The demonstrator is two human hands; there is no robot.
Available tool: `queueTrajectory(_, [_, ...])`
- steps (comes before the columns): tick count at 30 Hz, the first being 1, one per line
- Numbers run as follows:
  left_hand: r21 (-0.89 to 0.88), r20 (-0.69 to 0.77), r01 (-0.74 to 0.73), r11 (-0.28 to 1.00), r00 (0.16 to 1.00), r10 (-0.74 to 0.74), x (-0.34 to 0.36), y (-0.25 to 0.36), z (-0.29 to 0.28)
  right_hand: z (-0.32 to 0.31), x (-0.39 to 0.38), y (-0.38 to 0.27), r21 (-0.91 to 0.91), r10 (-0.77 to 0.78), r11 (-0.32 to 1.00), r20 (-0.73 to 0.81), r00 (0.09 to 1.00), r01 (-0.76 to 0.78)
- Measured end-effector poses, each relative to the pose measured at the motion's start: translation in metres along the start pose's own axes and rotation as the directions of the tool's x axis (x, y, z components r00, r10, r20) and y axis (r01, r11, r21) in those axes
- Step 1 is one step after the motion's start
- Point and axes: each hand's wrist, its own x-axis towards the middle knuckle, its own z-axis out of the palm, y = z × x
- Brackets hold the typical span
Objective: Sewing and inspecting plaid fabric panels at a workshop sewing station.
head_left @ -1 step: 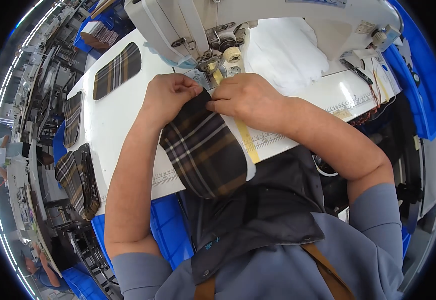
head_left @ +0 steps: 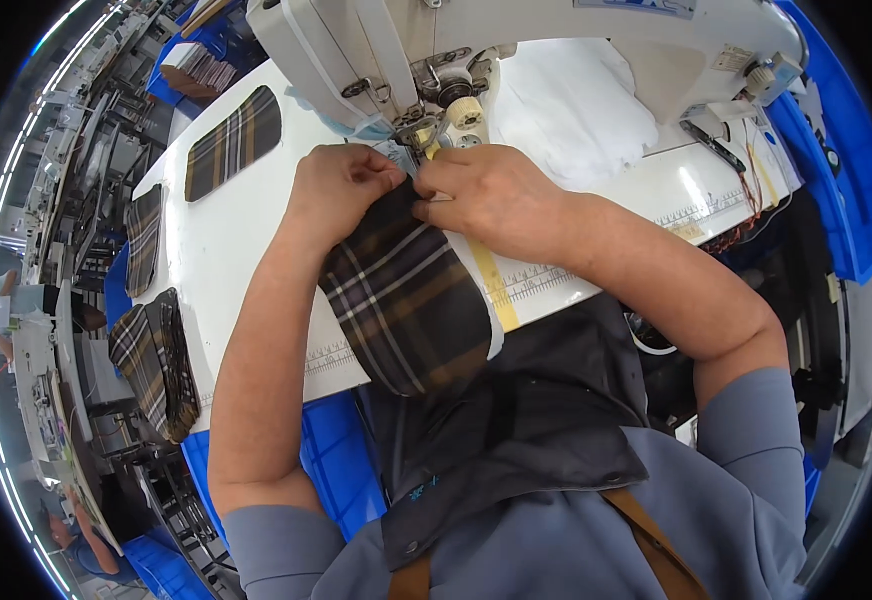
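Observation:
A dark plaid fabric piece (head_left: 411, 300), with white and brown stripes and a strip of white showing at its right edge, hangs over the table's front edge. Its upper end lies close to the needle area of a sewing machine (head_left: 436, 125). My left hand (head_left: 346, 190) pinches the upper left of the fabric between thumb and fingers. At the upper right, my right hand (head_left: 486, 195) grips the same piece with bent fingers, just beside the presser foot. The fingers partly hide the fabric's top edge.
A rounded plaid piece (head_left: 236, 142) lies on the white table (head_left: 231, 265) at the left. More plaid pieces (head_left: 159, 365) hang over its left edge. White cloth (head_left: 566, 110) sits under the machine arm, with tweezers (head_left: 713, 145) farther right. Blue bins (head_left: 341, 450) stand below.
Both hands and the fabric's top have shifted very slightly toward the machine. The fabric's lower right edge has drawn slightly up and left. Both hands keep their hold.

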Motion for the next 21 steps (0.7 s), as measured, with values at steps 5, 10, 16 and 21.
queueTrajectory(5, [0.147, -0.09, -0.102, 0.984, 0.989, 0.116, 0.028, -0.015, 0.011, 0.006, -0.004, 0.006, -0.076, 0.104, 0.992, 0.067, 0.992, -0.099])
queueTrajectory(10, [-0.042, -0.095, -0.097, 0.994, 0.991, 0.092, 0.033, -0.023, 0.001, 0.003, -0.003, 0.008, -0.158, 0.167, 0.976, 0.112, 0.98, -0.148])
queueTrajectory(16, [0.004, 0.011, -0.063, 0.998, 0.998, 0.063, 0.042, -0.01, -0.006, 0.007, 0.0, 0.009, -0.171, 0.21, 0.966, 0.099, 0.973, -0.192])
queueTrajectory(21, [-0.022, -0.007, -0.159, 0.987, 0.987, 0.158, 0.043, -0.006, -0.006, 0.005, 0.0, 0.008, -0.214, 0.247, 0.955, 0.182, 0.952, -0.207])
